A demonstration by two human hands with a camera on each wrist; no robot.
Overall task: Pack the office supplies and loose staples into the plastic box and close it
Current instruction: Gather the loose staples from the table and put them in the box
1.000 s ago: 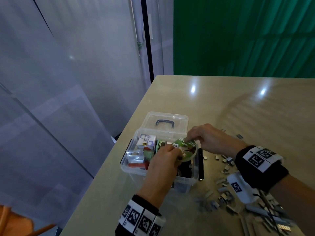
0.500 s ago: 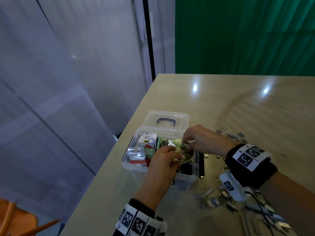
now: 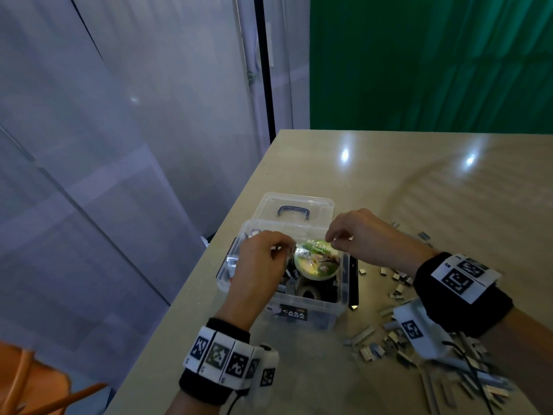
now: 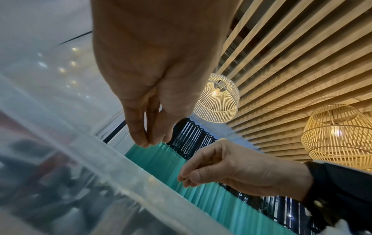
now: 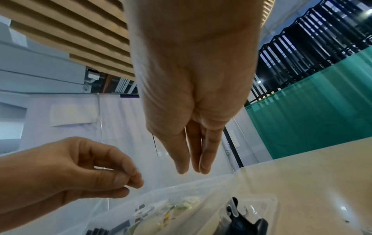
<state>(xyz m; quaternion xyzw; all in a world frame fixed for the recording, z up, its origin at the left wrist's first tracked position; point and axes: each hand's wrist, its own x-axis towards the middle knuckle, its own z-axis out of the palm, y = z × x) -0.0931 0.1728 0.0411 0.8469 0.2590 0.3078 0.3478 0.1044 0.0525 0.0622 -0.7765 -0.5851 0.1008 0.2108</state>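
Both hands hover above the open plastic box (image 3: 338, 298), palms down. The left hand (image 3: 260, 262) has its fingers (image 5: 128, 176) curled with tips pinched together, the right hand (image 3: 365, 232) likewise; whether either holds anything I cannot tell. The roll of masking tape (image 3: 317, 262) lies flat in the box between them, label up, touched by neither. The box sits near the table's (image 3: 419, 181) left edge, its lid (image 3: 294, 205) lying open behind it. Loose staples (image 3: 398, 283) lie scattered on the table to its right, with bare table beyond.
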